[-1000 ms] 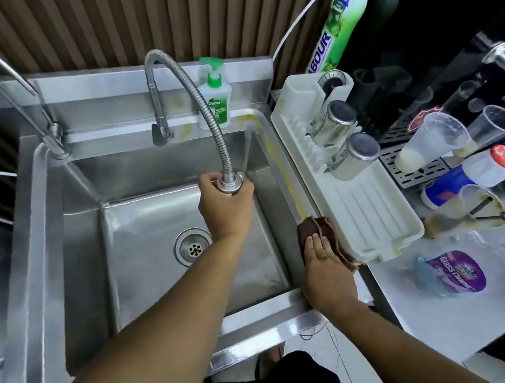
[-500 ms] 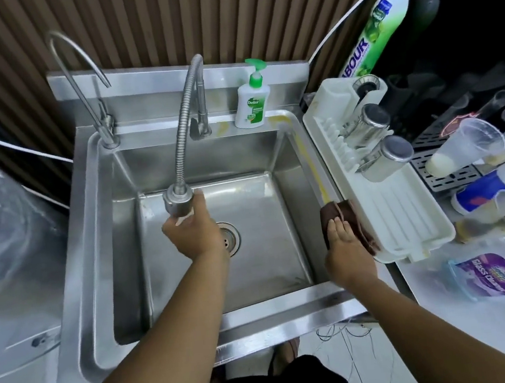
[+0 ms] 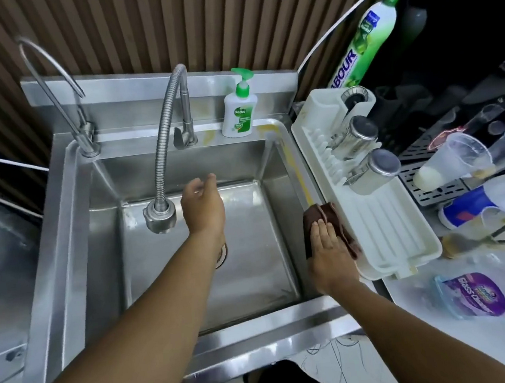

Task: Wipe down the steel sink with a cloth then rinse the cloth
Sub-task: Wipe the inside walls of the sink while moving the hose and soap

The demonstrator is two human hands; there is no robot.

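Pressing down on the brown cloth, your right hand lies flat with its fingers straight and close together, not curled round the fabric. The cloth sits bunched on the right rim of the steel sink, just beside the long edge of the white drying rack.

Your left hand hangs over the basin with its fingers loose and slightly spread, grasping nothing. It is just to the right of the spray head at the end of the bendy metal tap hose, and there is a small gap between them. The drain shows only partly, since your left forearm covers most of it.

On the back ledge a thin curved tap stands at the left corner and a pump bottle of hand soap stands to the right of the hose tap. A tall green bottle of dish liquid leans behind the rack. Two steel tumblers lie tilted in the rack's far end. Further right, on the surface, are clear plastic cups on their sides and a purple pouch of glass cleaner.
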